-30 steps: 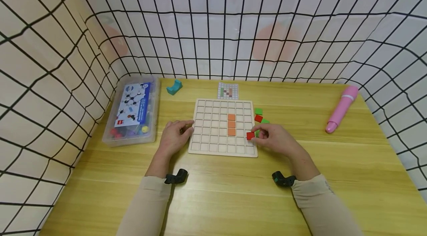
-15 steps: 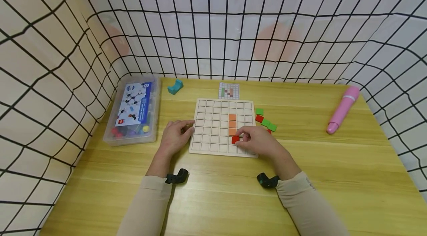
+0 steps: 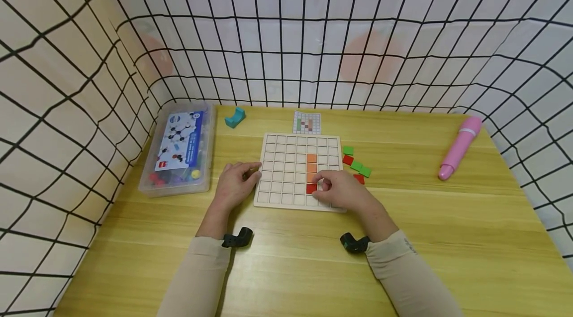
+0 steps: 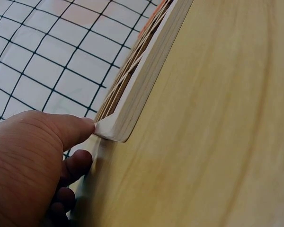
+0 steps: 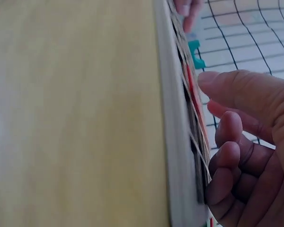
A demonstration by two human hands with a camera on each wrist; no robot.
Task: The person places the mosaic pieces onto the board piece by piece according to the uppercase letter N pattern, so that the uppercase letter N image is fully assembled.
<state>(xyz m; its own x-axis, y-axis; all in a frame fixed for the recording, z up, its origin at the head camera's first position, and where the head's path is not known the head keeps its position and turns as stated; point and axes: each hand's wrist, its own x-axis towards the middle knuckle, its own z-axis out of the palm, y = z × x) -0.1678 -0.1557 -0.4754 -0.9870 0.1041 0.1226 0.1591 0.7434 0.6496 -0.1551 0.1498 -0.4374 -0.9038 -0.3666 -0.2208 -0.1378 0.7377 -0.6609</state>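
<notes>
A pale wooden grid board point(image 3: 286, 200) lies on the table. In its grid stand three orange tiles point(image 3: 311, 158) in a column, with a red tile point(image 3: 311, 189) just below them. My right hand point(image 3: 344, 190) is over the board's right side, thumb and forefinger apart at the red tile's right edge; in the right wrist view that red tile point(image 5: 192, 90) lies flat in the grid, beside the thumb. My left hand point(image 3: 235, 182) rests at the board's left edge, and the left wrist view has its thumb point(image 4: 80, 130) touching the board's corner.
Loose green tiles point(image 3: 348, 150) and red tiles point(image 3: 359, 178) lie right of the board. A small pattern card point(image 3: 307, 122) lies behind it. Further out are a clear plastic case point(image 3: 176, 145), a teal curved piece point(image 3: 235, 117) and a pink cylindrical object point(image 3: 461, 148). Black netting surrounds the table.
My right hand has carried a red tile leftward from the board's right edge to below the orange column. The tile now lies in the grid, its fingers spread slightly. My left hand stays put.
</notes>
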